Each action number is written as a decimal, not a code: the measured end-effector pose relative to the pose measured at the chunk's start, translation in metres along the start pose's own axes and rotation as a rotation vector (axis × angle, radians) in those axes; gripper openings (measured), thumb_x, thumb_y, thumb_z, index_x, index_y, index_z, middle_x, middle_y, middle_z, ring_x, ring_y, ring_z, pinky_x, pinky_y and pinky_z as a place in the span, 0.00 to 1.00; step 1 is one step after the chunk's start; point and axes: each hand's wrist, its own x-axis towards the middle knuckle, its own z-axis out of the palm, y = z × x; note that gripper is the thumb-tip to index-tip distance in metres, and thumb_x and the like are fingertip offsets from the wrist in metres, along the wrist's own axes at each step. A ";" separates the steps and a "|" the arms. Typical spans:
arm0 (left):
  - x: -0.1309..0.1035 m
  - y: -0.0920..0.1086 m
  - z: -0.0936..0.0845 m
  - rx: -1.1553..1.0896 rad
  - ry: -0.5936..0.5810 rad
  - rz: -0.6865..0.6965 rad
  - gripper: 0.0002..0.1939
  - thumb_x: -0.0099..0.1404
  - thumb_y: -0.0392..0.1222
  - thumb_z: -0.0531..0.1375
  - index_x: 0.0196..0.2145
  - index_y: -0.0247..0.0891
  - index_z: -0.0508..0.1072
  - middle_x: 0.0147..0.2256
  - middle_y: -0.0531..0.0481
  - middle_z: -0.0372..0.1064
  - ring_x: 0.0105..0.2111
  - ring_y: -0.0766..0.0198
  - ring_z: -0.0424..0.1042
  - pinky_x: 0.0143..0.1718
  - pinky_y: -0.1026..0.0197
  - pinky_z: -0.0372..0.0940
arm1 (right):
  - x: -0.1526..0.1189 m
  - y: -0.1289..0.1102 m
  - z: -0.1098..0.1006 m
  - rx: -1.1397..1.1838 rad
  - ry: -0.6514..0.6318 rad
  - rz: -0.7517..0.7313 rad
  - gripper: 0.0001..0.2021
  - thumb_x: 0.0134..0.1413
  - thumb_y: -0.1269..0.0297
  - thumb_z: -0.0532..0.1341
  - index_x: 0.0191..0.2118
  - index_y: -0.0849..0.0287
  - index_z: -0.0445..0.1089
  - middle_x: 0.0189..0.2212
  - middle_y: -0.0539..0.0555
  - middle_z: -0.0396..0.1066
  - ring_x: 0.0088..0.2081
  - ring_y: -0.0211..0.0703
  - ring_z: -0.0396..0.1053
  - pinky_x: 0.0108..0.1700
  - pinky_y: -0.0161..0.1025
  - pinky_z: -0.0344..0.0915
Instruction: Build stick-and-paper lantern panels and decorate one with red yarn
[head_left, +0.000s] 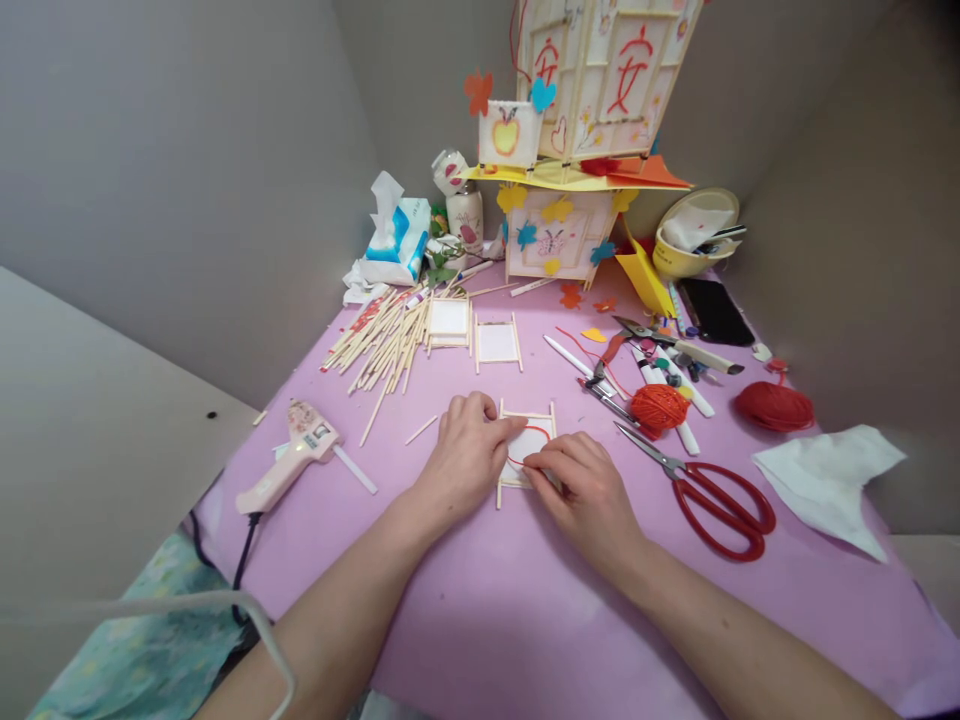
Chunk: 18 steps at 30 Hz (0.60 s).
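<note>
Palms-down, both hands [525,465] on frame [536,420]

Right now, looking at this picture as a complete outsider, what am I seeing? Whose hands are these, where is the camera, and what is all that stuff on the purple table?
There is no machine here: these are a person's two bare hands, filmed by a camera worn on the head, looking down. The left hand and right hand both rest on a small stick frame with white paper, where a red thread curves; the right fingers seem to pinch or press it. Around them on the purple table lie red scissors, an orange yarn ball, a pink glue gun, a pile of sticks and two finished frames. A decorated paper lantern stands at the back.
</note>
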 end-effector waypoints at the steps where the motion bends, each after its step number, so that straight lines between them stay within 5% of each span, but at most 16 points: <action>1: 0.000 0.000 -0.001 -0.004 0.013 -0.001 0.17 0.68 0.36 0.53 0.50 0.50 0.75 0.41 0.46 0.58 0.43 0.56 0.56 0.46 0.51 0.59 | 0.000 0.000 0.000 -0.002 -0.001 0.002 0.05 0.62 0.68 0.59 0.36 0.55 0.72 0.30 0.53 0.70 0.36 0.43 0.64 0.38 0.42 0.58; 18: 0.000 -0.001 -0.007 0.019 0.019 -0.015 0.16 0.67 0.33 0.53 0.40 0.46 0.79 0.40 0.46 0.60 0.42 0.55 0.57 0.45 0.50 0.59 | 0.002 0.000 -0.003 0.013 0.003 0.021 0.04 0.61 0.69 0.60 0.36 0.57 0.73 0.30 0.52 0.71 0.36 0.43 0.63 0.38 0.42 0.58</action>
